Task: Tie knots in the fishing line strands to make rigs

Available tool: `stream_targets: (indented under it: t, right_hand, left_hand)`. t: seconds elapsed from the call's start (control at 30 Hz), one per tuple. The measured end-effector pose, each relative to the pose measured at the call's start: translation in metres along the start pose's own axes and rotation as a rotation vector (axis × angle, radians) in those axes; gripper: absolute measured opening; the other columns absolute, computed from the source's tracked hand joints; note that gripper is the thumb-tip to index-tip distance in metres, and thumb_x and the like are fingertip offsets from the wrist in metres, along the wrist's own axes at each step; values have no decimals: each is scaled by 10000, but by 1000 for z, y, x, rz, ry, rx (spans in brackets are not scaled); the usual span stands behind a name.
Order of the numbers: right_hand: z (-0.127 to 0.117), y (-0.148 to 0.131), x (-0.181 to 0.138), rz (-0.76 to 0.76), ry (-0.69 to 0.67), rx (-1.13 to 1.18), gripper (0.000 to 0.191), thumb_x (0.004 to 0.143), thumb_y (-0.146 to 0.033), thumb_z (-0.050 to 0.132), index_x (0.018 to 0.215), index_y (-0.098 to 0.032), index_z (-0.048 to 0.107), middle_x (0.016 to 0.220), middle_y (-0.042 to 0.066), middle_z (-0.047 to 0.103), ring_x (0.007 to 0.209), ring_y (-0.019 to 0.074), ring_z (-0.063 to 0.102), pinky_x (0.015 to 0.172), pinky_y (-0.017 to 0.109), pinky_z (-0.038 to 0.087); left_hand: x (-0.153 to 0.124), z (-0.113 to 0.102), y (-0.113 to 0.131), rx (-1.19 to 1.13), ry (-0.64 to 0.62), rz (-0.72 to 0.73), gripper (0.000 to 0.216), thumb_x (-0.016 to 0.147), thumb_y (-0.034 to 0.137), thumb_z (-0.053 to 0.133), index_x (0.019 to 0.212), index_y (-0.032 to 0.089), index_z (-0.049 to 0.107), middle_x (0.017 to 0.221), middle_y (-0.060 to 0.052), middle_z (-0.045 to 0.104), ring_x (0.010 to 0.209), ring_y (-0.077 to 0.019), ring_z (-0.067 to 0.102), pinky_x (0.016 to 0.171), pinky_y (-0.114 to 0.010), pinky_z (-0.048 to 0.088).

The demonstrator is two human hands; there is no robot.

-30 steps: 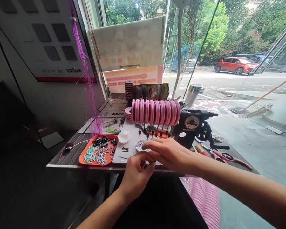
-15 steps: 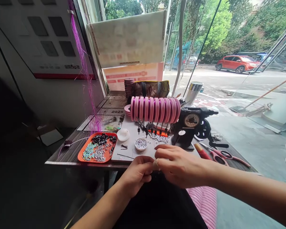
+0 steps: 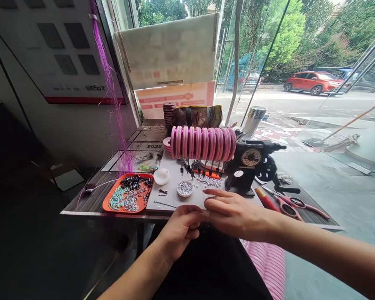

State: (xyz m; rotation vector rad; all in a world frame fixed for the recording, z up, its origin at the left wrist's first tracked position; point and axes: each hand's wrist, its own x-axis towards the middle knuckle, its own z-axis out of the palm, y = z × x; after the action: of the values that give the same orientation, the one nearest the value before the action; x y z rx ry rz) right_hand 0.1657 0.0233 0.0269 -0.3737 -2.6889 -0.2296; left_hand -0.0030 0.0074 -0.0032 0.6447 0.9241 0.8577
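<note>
Left hand (image 3: 181,228) and right hand (image 3: 237,214) both bare, slim fingers. Forearms (image 3: 312,245) bare out to frame edges. Black clothing (image 3: 212,266) over lap and thighs, looks plain, matte; weave and seams too dark to read.

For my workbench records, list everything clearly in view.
Table: one, dark, foreground
Board: one, white, on table
Tray: one, orange, table's left
Round dish: one, white, beside tray
Bowl of beads: one, white, on board
Loose beads: many, pale, beyond bowl
Spools: one row, pink, above board
Crank machine: one, black, right of spools
Scissors: one pair, pink-handled, table's right
Bag: one, dark, behind spools
Fibres: one bunch, purple, hanging left
Cylinder: one, silvery, beyond machine
Ribbed bundles: count unclear, pink, below table
Car: one, red, outside
Left hand: one, bare, at table's front
Right hand: one, bare, beside left hand
</note>
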Motion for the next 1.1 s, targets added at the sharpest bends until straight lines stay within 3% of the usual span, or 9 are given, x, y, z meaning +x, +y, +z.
stream_targets:
  t: [0.2, 0.33, 0.47, 0.6, 0.67, 0.73, 0.9, 1.1]
  right_hand:
    - [-15, -35, -15, 319, -88, 225, 181, 816, -73, 432, 724, -182, 544, 989, 82, 593, 954, 201, 508, 879, 390, 443]
    - [-23, -58, -30, 474, -94, 512, 167, 856, -98, 407, 765, -198, 505, 1079, 78, 571, 970, 174, 529, 844, 291, 466]
    - [-12, -64, -37, 660, 41, 845, 172, 908, -259, 401, 758, -201, 464, 792, 25, 578, 700, 139, 538, 650, 230, 470]
    - [14, -58, -35, 935, 159, 704, 183, 887, -307, 446, 744, -194, 458, 607, -23, 517, 541, 119, 477, 500, 211, 403]
    - [24, -56, -34, 942, 113, 576, 114, 877, -257, 448, 810, -185, 505, 613, -15, 575, 526, 124, 522, 491, 210, 394]
    - [31, -54, -35, 865, 76, 413, 165, 891, -211, 395, 809, -179, 535, 608, 0, 611, 506, 128, 551, 480, 213, 376]
    - [36, -55, -41, 634, 69, -6, 306, 854, -70, 293, 651, -182, 492, 468, -10, 527, 392, 121, 463, 439, 252, 272]
    - [40, -54, -51, 570, 8, -95, 199, 738, -17, 394, 689, -181, 494, 480, -24, 516, 414, 125, 436, 470, 269, 245]
  left_hand:
    - [-4, 3, -5, 8, -13, 1, 83, 527, 134, 688, 554, 134, 609, 485, 67, 424, 448, -26, 216, 406, -171, 97]
    - [-7, 4, -10, 10, -26, 29, 50, 557, 140, 674, 563, 127, 625, 623, 11, 582, 450, -19, 237, 409, -178, 88]
    - [-11, 7, -11, 4, 0, 73, 44, 574, 139, 670, 568, 132, 627, 646, 8, 593, 443, -16, 261, 403, -177, 85]
    - [-15, 10, -14, 25, 47, 132, 59, 601, 147, 666, 563, 130, 625, 680, 13, 590, 424, -1, 247, 396, -172, 94]
    - [-15, 11, -16, 38, 59, 162, 61, 619, 152, 661, 572, 128, 629, 688, 12, 590, 416, 4, 238, 395, -171, 98]
    - [-15, 11, -18, 38, 58, 179, 62, 628, 151, 657, 577, 127, 632, 692, 7, 593, 413, 4, 235, 394, -171, 100]
    - [-13, 11, -20, -27, 14, 141, 67, 624, 157, 665, 574, 125, 633, 706, -2, 596, 429, -3, 233, 394, -168, 111]
    - [-12, 8, -18, 40, 41, 76, 72, 596, 187, 679, 623, 141, 631, 634, 27, 514, 453, -27, 229, 407, -174, 133]
